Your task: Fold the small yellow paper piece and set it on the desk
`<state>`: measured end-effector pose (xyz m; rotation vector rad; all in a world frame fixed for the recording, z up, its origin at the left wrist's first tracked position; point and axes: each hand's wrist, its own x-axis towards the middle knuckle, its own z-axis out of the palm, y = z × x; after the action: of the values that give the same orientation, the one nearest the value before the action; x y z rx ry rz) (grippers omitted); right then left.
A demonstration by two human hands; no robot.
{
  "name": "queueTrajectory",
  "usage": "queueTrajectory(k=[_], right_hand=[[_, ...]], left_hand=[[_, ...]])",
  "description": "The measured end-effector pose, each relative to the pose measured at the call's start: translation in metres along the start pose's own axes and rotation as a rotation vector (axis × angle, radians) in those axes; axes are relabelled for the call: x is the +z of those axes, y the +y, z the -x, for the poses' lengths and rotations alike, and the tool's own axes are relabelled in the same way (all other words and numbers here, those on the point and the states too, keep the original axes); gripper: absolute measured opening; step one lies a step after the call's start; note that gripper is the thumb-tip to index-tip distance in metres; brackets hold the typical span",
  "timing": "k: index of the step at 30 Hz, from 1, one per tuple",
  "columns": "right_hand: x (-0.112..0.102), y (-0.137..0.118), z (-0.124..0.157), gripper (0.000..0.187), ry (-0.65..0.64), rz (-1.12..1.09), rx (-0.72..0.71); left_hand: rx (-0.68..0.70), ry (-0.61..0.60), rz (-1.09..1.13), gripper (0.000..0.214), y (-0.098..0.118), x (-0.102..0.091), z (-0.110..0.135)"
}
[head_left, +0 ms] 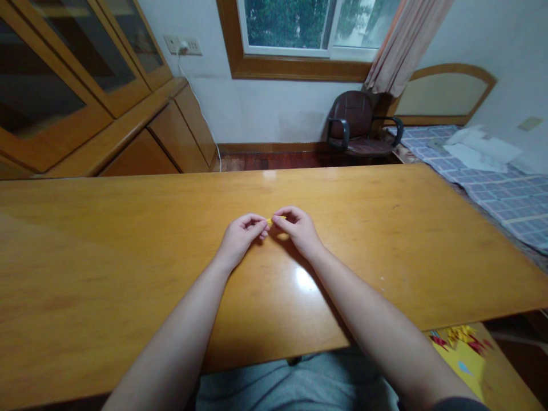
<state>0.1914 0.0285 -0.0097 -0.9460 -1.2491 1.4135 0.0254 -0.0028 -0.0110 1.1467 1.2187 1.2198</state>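
A small yellow strip (269, 221), thin and perhaps of folded paper, is held between my two hands over the wooden table (141, 251). My left hand (246, 233) pinches its left end between thumb and fingers. From the other side, my right hand (298, 226) grips it, with a yellow tip showing past the thumb. My fingers cover most of the strip, so its full shape is hidden. Both forearms reach in from the near edge, and the hands almost meet.
At lower right, a lower surface (509, 365) holds yellow sheets (460, 365) and a pile of small yellow and red pieces (464, 334). Past the table stand a brown armchair (353, 123) and a bed (492, 177). Glass-doored cabinets (98, 108) line the left.
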Motion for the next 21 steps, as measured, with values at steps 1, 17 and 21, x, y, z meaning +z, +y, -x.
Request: queueTrajectory(k=[1, 17, 21], right_hand=[[0.0000, 0.0000, -0.0001, 0.029, 0.005, -0.017, 0.001], [0.0022, 0.0009, 0.0027, 0.031, -0.049, -0.121, 0.064], [0.0028, 0.0001, 0.0031, 0.031, -0.049, -0.146, 0.082]], left_hand=[[-0.002, -0.006, 0.027, 0.029, 0.0004, 0.0002, 0.0003], [0.035, -0.018, 0.068, 0.027, -0.0012, -0.0019, -0.0005], [0.027, -0.008, 0.106, 0.027, -0.0012, -0.0016, -0.0008]])
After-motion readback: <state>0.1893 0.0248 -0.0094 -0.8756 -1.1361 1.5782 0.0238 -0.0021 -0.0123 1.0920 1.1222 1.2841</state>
